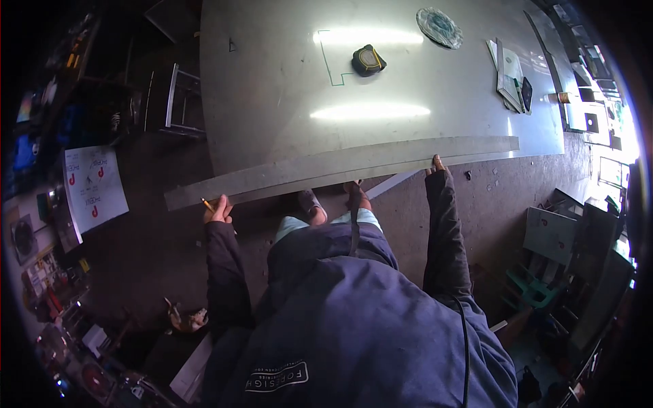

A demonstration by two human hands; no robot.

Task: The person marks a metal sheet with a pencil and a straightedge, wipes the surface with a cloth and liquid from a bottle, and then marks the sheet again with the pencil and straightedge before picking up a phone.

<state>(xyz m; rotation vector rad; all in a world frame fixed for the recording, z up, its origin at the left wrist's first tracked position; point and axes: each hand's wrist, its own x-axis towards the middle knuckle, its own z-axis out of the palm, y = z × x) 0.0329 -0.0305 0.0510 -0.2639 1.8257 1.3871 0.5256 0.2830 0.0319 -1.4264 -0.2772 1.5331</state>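
A long grey metal strip [340, 161] lies along the front edge of the metal-topped table [272, 88], its left end sticking out past the table corner. My left hand [218, 210] is closed at the strip's lower edge near that end, with a yellow pencil [207, 204] between the fingers. Further right, my right hand [437, 165] touches the strip's near edge, its fingers bent around it and the thumb side partly hidden. A black and yellow tape measure [368, 60] rests on the tabletop beyond the strip, beside a green drawn outline.
At the table's back sits a round plastic-wrapped item [439, 28]. Papers [507, 73] and a dark phone [526, 94] lie at the right. A metal frame [183, 102] and a printed sheet [95, 185] stand at the left. Green plastic [529, 288] is at the lower right.
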